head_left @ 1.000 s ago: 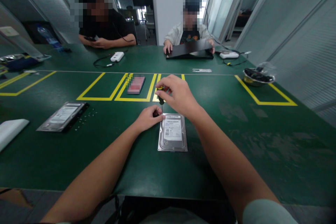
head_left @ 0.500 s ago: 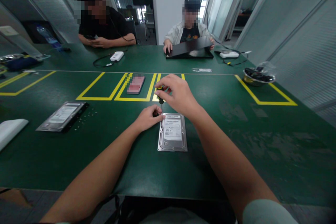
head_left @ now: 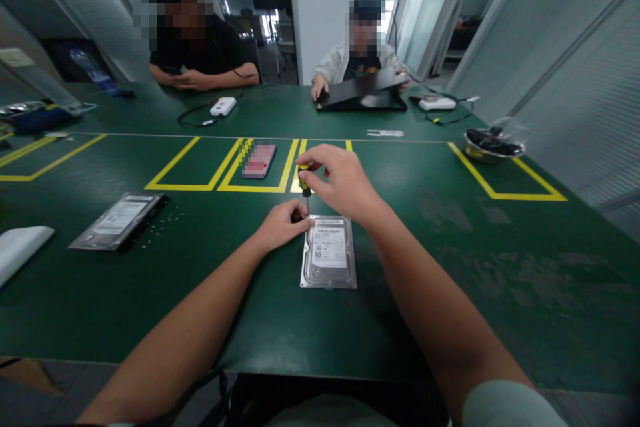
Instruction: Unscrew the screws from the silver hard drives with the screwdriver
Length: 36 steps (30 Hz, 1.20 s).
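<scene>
A silver hard drive [head_left: 329, 253] with a white label lies flat on the green table [head_left: 280, 327] in front of me. My right hand [head_left: 340, 180] grips the handle of a small yellow and black screwdriver [head_left: 305, 181], held upright with its shaft down at the drive's far left corner. At that same corner is my left hand [head_left: 285, 221], its thumb on the drive's edge and its fingers curled by the screwdriver's tip. The tip itself is partly hidden by the fingers.
Further left lies another hard drive [head_left: 117, 221] beside several scattered screws [head_left: 163, 220]. A pink object [head_left: 259, 161] sits inside yellow tape. A metal bowl [head_left: 493, 147] stands at the right. Two people sit across the table, one holding a black panel [head_left: 360, 92].
The fingers of my right hand have shifted slightly on the screwdriver's handle, showing more of its yellow part. My left hand and the drive have stayed in place.
</scene>
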Tool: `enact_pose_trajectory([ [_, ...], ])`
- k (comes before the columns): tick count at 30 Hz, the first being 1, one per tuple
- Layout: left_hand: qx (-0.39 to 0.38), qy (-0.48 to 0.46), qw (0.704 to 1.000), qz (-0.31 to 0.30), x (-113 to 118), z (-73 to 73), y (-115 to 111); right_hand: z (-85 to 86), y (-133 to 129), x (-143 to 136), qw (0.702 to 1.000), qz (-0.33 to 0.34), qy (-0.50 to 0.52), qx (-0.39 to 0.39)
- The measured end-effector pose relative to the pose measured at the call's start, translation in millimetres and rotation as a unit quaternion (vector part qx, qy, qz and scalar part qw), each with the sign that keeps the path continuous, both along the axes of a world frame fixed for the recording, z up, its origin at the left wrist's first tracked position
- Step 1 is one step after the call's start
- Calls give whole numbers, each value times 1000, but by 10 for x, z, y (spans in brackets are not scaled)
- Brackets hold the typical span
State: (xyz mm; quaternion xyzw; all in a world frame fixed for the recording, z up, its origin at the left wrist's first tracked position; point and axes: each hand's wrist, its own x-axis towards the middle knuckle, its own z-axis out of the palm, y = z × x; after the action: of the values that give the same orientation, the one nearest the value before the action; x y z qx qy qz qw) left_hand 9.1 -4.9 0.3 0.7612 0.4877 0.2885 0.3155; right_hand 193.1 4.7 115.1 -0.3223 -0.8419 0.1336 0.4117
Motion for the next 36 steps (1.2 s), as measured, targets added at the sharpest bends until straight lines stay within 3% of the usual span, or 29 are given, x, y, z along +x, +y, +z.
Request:
enact_pose_trajectory([
  [36,-9,-2,1000,5,4,17,-5,36,-22,0,999,-11,-17,38],
])
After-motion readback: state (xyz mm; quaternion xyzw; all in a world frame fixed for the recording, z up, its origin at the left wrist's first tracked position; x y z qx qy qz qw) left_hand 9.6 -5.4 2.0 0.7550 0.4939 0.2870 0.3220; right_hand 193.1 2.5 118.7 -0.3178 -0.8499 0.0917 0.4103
